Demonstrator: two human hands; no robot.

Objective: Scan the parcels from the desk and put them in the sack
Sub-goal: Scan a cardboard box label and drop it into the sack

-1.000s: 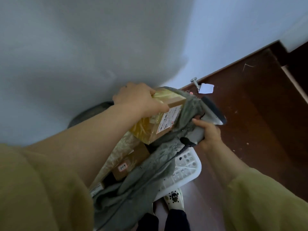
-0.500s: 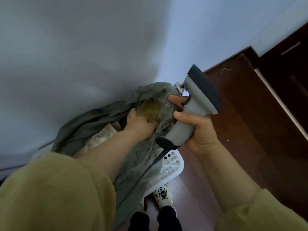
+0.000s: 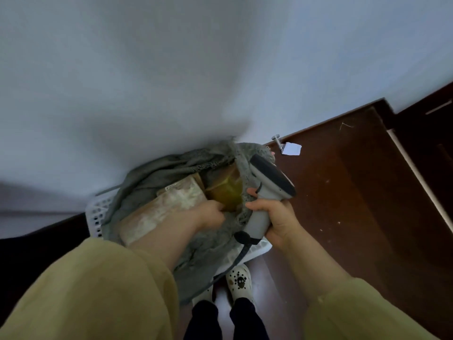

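A glossy yellow-taped cardboard box [image 3: 226,192] sits inside the floppy grey cloth sack [image 3: 152,177], where the left hand [image 3: 209,214] hides its fingers, grip unclear, while the right hand [image 3: 278,218] curls its fingers round a smooth grey pistol-shaped scanner [image 3: 270,182].

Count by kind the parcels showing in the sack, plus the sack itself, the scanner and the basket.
Parcels: 2 (pale parcel, yellow parcel)
Sack: 1
Scanner: 1
Basket: 1
Total: 5

Left hand [image 3: 211,214] inside grey sack [image 3: 152,175], right hand [image 3: 279,218] gripping scanner [image 3: 268,185]
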